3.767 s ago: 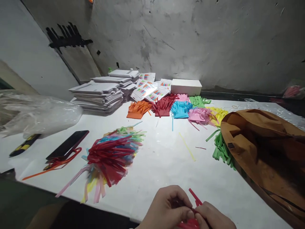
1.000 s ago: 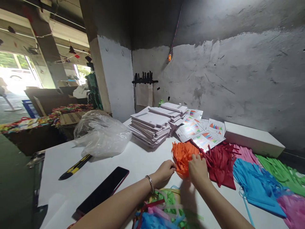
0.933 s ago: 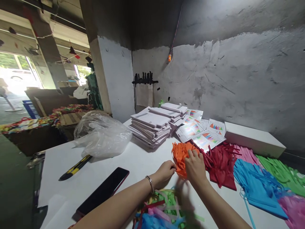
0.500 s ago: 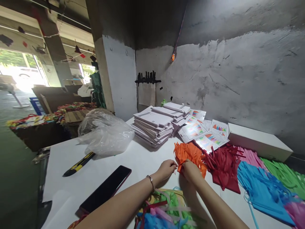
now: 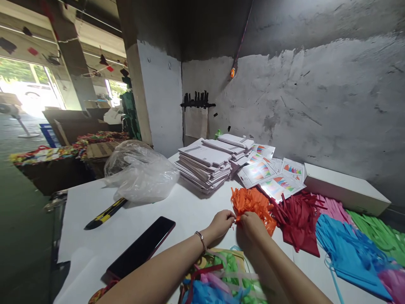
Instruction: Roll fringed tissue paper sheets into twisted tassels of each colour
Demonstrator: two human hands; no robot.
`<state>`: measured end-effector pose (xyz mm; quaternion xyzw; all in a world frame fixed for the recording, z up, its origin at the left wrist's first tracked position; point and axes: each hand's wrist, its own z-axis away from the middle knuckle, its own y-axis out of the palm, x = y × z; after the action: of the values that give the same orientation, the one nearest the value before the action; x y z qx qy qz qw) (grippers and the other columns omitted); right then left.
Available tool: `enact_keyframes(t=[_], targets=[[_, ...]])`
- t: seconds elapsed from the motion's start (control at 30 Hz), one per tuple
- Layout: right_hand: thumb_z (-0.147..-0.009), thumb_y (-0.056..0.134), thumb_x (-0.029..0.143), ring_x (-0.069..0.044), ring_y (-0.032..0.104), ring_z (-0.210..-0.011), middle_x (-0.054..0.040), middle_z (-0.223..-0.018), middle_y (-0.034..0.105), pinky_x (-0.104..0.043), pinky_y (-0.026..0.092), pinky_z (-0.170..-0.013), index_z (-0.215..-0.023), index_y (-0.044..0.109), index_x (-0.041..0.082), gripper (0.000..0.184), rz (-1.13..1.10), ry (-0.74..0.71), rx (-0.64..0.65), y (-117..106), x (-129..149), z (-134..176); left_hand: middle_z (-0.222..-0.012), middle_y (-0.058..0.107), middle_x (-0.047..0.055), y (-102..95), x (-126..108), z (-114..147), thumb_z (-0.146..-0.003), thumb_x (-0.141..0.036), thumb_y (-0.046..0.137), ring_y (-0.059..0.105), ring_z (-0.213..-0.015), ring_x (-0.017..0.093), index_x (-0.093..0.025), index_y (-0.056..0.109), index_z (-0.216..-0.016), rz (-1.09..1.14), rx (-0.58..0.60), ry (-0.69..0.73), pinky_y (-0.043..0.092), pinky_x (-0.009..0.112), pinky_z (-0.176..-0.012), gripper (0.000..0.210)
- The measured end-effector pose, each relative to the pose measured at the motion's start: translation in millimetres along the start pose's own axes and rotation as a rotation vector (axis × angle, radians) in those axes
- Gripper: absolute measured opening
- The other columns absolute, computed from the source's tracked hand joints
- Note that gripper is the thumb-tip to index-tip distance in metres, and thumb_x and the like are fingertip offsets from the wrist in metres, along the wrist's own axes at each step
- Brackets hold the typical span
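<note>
A bundle of orange fringed strips lies on the white table in front of me. My right hand is closed on its near edge, fingers curled into the strips. Just left of it, my left hand is pinched at the bundle's left edge; a thin scrap of orange shows below the fingertips, though the grip itself is partly hidden. Dark red fringed strips lie right of the bundle. Below my wrists sits a heap of green, pink and blue strips.
Blue fringed strips and green ones lie at right, before a long white box. Behind are stacked white cartons and printed cards. Leftward are a plastic bag, a utility knife and a phone.
My right hand has shifted slightly, its fingers now curled closer over the orange strips, which look more bunched. My left hand stays nearly where it was. The view has tilted a little.
</note>
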<state>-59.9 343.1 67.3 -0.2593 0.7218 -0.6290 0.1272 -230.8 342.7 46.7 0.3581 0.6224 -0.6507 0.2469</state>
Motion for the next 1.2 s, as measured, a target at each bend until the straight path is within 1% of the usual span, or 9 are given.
enact_keyframes(t=[0.17, 0.3, 0.47, 0.63, 0.8, 0.87, 1.0, 1.07, 1.2], targets=[[-0.099, 0.062, 0.035, -0.018, 0.067, -0.092, -0.0052, -0.111, 0.067, -0.037, 0.058, -0.082, -0.114, 0.065, 0.017, 0.024, -0.146, 0.064, -0.111, 16, -12, -2, -0.118, 0.067, 0.008, 2.2, 4, -1, -0.098, -0.034, 0.062, 0.067, -0.100, 0.022, -0.016, 0.064, -0.119, -0.016, -0.008, 0.017, 0.058, 0.043, -0.086, 0.028], [-0.099, 0.062, 0.035, -0.017, 0.067, -0.091, -0.0055, -0.111, 0.067, -0.036, 0.058, -0.080, -0.115, 0.064, 0.017, 0.024, -0.214, 0.122, -0.178, 29, -18, -7, -0.118, 0.067, 0.008, 3.0, 4, -1, -0.098, -0.034, 0.062, 0.067, -0.101, 0.022, -0.016, 0.064, -0.118, -0.039, -0.029, 0.047, 0.057, 0.043, -0.088, 0.027], [-0.099, 0.063, 0.035, -0.017, 0.067, -0.089, -0.0051, -0.110, 0.067, -0.035, 0.059, -0.078, -0.115, 0.063, 0.016, 0.025, -0.202, 0.123, -0.205, 32, -17, -3, -0.115, 0.068, 0.008, 2.6, 1, 5, -0.098, -0.033, 0.062, 0.067, -0.099, 0.022, -0.015, 0.065, -0.115, -0.064, -0.040, 0.109, 0.058, 0.043, -0.087, 0.025], [-0.099, 0.063, 0.034, -0.020, 0.066, -0.101, -0.0069, -0.119, 0.065, -0.041, 0.057, -0.088, -0.121, 0.062, 0.018, 0.028, -0.069, 0.042, -0.222, 23, -5, 7, -0.118, 0.067, 0.008, 4.4, -2, 6, -0.098, -0.033, 0.062, 0.067, -0.102, 0.022, -0.016, 0.065, -0.115, -0.100, -0.072, 0.161, 0.057, 0.044, -0.090, 0.024], [-0.098, 0.064, 0.033, -0.021, 0.066, -0.103, -0.0058, -0.114, 0.067, -0.045, 0.054, -0.093, -0.112, 0.066, 0.017, 0.021, 0.152, -0.076, -0.138, 2, 4, 9, -0.118, 0.067, 0.008, 9.5, -2, 3, -0.098, -0.033, 0.062, 0.067, -0.100, 0.022, -0.016, 0.064, -0.118, -0.133, -0.105, 0.162, 0.058, 0.043, -0.087, 0.027], [-0.098, 0.064, 0.032, -0.023, 0.064, -0.109, -0.0064, -0.118, 0.066, -0.048, 0.050, -0.098, -0.111, 0.066, 0.017, 0.020, 0.230, -0.145, -0.102, -8, 6, 8, -0.118, 0.067, 0.008, 10.5, -2, 3, -0.098, -0.033, 0.062, 0.067, -0.100, 0.022, -0.016, 0.064, -0.118, -0.137, -0.120, 0.167, 0.058, 0.043, -0.087, 0.027], [-0.097, 0.064, 0.031, -0.026, 0.054, -0.127, -0.0076, -0.130, 0.062, -0.054, 0.038, -0.111, -0.115, 0.066, 0.017, 0.022, 0.348, -0.284, -0.035, -26, 7, 11, -0.117, 0.067, 0.008, 8.7, -5, 0, -0.098, -0.033, 0.062, 0.067, -0.100, 0.022, -0.016, 0.064, -0.117, -0.129, -0.166, 0.192, 0.058, 0.043, -0.087, 0.026], [-0.097, 0.064, 0.030, -0.027, 0.053, -0.128, -0.0080, -0.127, 0.064, -0.054, 0.035, -0.113, -0.116, 0.067, 0.016, 0.024, 0.407, -0.276, -0.006, -31, 8, 15, -0.117, 0.067, 0.008, 7.0, -9, -4, -0.098, -0.033, 0.061, 0.067, -0.099, 0.021, -0.016, 0.064, -0.117, -0.119, -0.190, 0.212, 0.058, 0.042, -0.087, 0.025], [-0.096, 0.065, 0.028, -0.025, 0.061, -0.116, -0.0057, -0.108, 0.070, -0.054, 0.037, -0.111, -0.109, 0.068, 0.015, 0.018, 0.525, -0.127, 0.033, -38, 11, 26, -0.116, 0.067, 0.008, 3.9, -15, -15, -0.099, -0.033, 0.061, 0.067, -0.099, 0.021, -0.016, 0.064, -0.117, -0.118, -0.225, 0.248, 0.058, 0.042, -0.086, 0.025]])
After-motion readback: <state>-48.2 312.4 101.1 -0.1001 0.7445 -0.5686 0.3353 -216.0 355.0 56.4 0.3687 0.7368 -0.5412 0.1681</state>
